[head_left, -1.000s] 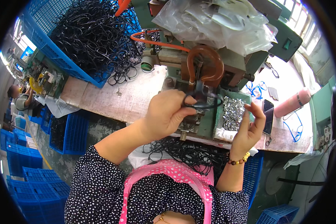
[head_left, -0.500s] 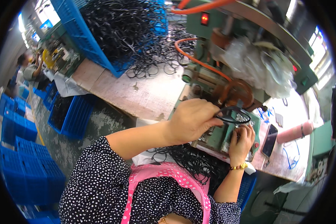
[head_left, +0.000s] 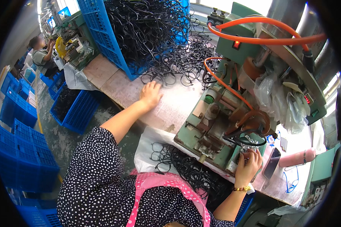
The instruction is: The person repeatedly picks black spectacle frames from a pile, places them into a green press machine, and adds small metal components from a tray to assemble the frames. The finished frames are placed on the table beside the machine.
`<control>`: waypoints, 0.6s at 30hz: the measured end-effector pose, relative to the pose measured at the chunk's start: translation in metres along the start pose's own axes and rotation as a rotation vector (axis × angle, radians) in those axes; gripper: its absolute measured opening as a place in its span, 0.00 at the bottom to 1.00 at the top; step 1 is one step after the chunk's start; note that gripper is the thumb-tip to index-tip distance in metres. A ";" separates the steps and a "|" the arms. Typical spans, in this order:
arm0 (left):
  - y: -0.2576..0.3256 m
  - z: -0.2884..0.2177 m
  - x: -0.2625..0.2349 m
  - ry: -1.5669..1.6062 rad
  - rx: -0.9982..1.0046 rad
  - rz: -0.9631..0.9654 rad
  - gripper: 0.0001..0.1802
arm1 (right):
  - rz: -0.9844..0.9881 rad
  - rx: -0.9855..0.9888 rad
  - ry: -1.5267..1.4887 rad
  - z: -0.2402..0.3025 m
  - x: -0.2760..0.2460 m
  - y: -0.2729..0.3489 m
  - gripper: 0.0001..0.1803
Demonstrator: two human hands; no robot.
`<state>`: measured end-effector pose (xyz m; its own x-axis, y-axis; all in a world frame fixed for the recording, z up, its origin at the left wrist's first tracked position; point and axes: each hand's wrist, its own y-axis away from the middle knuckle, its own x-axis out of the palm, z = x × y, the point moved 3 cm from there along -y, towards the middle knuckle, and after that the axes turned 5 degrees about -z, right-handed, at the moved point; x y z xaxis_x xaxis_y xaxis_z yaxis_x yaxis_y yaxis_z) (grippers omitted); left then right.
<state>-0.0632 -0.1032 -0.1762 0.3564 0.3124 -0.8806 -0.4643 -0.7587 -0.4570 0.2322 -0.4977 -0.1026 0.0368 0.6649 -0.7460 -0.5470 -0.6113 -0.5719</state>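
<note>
Swung leftward from the press [head_left: 216, 138] since the earlier frame, the left hand [head_left: 150, 95] now reaches out — arm extended, palm down, fingers loosely spread on the counter [head_left: 168, 111], at the near edge of the loops [head_left: 174, 73]. Right hand [head_left: 249, 162] curls its fingers into the clips [head_left: 250, 139]; whether it pinches one cannot be told. One black loop [head_left: 258, 145] sits at the press — just beyond those fingers.

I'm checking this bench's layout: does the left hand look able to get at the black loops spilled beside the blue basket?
Probably yes: the left hand is at the near edge of those loops, which lie outside the basket on the table, and nothing visible stands between.
</note>
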 end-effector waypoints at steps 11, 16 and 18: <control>0.048 -0.059 -0.054 0.218 0.084 -0.102 0.19 | -0.210 0.307 -0.339 -0.013 0.010 0.012 0.07; 0.041 -0.029 -0.064 0.419 0.085 -0.235 0.13 | -0.299 0.235 -0.359 -0.014 0.011 0.018 0.06; 0.037 -0.011 -0.058 0.635 -0.063 -0.253 0.13 | -0.316 0.217 -0.376 -0.015 0.011 0.019 0.07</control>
<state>-0.0926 -0.1554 -0.1407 0.8631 0.1032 -0.4945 -0.2628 -0.7442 -0.6141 0.2352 -0.5083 -0.1268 -0.0526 0.9342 -0.3530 -0.7197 -0.2805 -0.6351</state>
